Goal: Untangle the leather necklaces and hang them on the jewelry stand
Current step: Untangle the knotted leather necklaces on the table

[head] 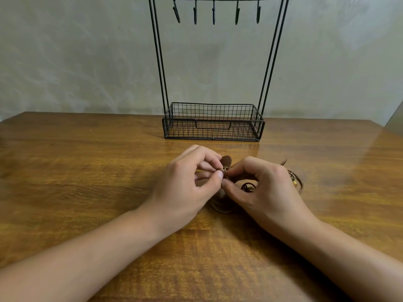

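Note:
A tangle of brown leather necklaces (224,207) lies on the wooden table (87,171), mostly hidden under my hands. My left hand (185,188) and my right hand (261,188) meet above it, and both pinch a small brass ring with a brown leather pendant (226,160) between thumb and fingers. More cord with brass beads (294,180) shows to the right of my right hand. Behind the hands stands the black wire jewelry stand (213,122), with several bare hooks (213,16) on its top bar.
The stand has a wire basket at its base and thin uprights on both sides. A pale wall runs right behind the table's far edge. A grey object (395,120) shows at the far right edge.

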